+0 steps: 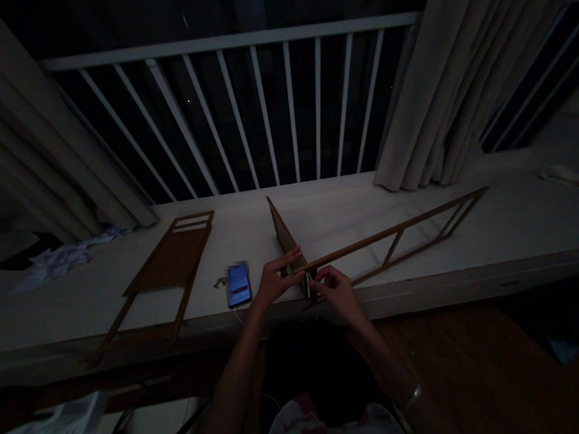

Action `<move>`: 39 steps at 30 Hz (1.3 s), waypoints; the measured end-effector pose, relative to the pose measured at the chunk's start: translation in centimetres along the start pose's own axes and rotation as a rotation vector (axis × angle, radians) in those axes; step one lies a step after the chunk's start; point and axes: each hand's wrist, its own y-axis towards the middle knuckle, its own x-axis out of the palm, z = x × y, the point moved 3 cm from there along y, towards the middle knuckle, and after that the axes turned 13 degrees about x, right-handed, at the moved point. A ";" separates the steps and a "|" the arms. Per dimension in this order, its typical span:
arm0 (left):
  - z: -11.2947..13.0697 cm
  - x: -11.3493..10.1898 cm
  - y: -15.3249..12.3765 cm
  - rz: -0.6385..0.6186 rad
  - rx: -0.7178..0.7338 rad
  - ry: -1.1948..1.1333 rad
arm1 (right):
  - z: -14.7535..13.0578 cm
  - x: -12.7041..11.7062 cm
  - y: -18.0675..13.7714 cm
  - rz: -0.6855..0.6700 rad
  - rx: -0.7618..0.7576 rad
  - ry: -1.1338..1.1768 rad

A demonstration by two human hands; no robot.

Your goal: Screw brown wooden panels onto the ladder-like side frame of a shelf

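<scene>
A brown wooden ladder-like frame (366, 243) lies slantwise on the white ledge, joined near my hands to a wooden panel (283, 227) that stands on edge. My left hand (276, 279) grips the wood at that joint, fingers across the panel and thumb toward the frame's end. At the same corner my right hand (336, 288) has thumb and forefinger pinched together by the frame's end; whatever small thing is between them is too dark to make out. Left of my hands lies a lit phone (239, 286) with a cable, beside several small brownish pieces (220, 282).
Another wooden piece with a slatted end (175, 256) lies on the ledge (250, 223) at left, its legs overhanging the front edge. White railing (261, 105) and curtains (425, 99) stand behind. Crumpled cloth (57, 265) is far left; a white box (60, 429) sits lower left.
</scene>
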 end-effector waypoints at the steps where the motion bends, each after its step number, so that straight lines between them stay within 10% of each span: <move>1: 0.0 0.0 0.0 0.002 0.000 0.000 | -0.2 -0.2 -0.1 0.013 -0.024 -0.030; 11: 0.0 0.1 -0.1 0.001 -0.019 -0.003 | -2.8 -1.7 -0.9 0.126 -0.313 -0.266; 25: 0.3 0.0 0.1 0.002 -0.009 -0.009 | -0.6 0.0 -1.3 -0.052 0.013 0.002; 39: 0.1 0.1 0.1 -0.009 -0.028 -0.034 | -2.6 -0.1 -2.2 0.142 -0.163 0.025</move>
